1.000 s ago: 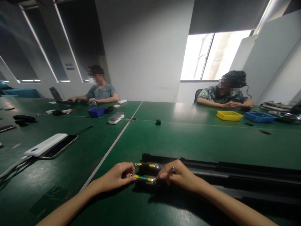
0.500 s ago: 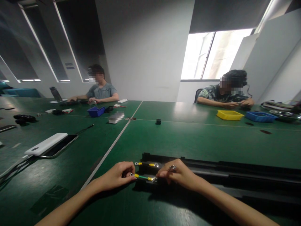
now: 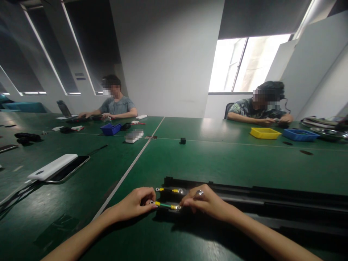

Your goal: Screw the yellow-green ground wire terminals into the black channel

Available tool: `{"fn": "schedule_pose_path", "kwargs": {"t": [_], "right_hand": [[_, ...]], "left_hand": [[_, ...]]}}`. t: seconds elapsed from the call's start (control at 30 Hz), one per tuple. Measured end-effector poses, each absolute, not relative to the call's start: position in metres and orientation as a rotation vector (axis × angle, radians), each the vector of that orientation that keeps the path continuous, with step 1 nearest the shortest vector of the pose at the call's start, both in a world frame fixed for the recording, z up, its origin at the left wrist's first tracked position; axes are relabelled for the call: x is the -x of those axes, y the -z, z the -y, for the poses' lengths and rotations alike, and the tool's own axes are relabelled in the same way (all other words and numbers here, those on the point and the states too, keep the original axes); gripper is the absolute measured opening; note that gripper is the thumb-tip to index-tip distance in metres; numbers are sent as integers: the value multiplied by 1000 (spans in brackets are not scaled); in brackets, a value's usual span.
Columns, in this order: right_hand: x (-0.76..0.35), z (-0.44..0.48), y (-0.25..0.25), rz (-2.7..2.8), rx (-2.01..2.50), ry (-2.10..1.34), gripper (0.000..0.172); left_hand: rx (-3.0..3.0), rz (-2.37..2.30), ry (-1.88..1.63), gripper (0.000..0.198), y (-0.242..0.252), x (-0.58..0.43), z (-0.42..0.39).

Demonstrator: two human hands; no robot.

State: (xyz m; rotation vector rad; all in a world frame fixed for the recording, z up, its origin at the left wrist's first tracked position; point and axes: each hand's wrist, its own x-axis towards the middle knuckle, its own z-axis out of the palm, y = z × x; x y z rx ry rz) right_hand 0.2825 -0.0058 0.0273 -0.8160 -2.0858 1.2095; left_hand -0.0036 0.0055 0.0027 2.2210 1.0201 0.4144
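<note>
A short green wire (image 3: pixel 164 205) with yellow sleeves and metal ring terminals lies across the left end of a long black rail (image 3: pixel 261 203) on the green table. My left hand (image 3: pixel 134 204) pinches the wire's left terminal. My right hand (image 3: pixel 205 203), with a ring on one finger, pinches its right terminal against the rail. A second yellow-sleeved wire (image 3: pixel 170 190) lies on the rail just behind, untouched.
A white power bank (image 3: pixel 53 167) and a phone (image 3: pixel 69 169) lie at the left. Two other people sit across the table, with a blue bin (image 3: pixel 110 129), a yellow bin (image 3: pixel 265 133) and another blue bin (image 3: pixel 300 135) near them. A small black block (image 3: pixel 182 140) sits mid-table.
My hands and the green wire stay almost still; the right fingers shift slightly at the wire's right terminal.
</note>
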Motion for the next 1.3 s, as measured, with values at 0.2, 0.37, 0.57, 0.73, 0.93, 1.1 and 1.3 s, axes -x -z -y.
{"fn": "schedule_pose_path", "kwargs": {"t": [0.2, 0.37, 0.57, 0.73, 0.93, 1.1, 1.3], "right_hand": [[-283, 5, -25, 2095, 840, -1188, 50], [-284, 6, -25, 2041, 923, -1171, 55], [-285, 8, -27, 1948, 920, -1186, 56], [-285, 8, -26, 1957, 922, -1169, 54], [-287, 6, -19, 1889, 881, -1191, 53], [-287, 4, -18, 1909, 857, -1189, 47], [-287, 5, -20, 1939, 829, -1204, 45]], "left_hand": [[-2215, -1024, -420, 9, -2, 3, -7], [-2216, -1020, -430, 10, 0, 4, -6], [-2211, -1011, -435, 9, 0, 5, -6], [-2213, -1010, -426, 8, -1, 4, -7], [-2198, -1011, -412, 9, -2, 4, -5], [-2209, -1029, -410, 9, -3, 4, -5], [-2216, -1028, -412, 11, -4, 3, -5]]}}
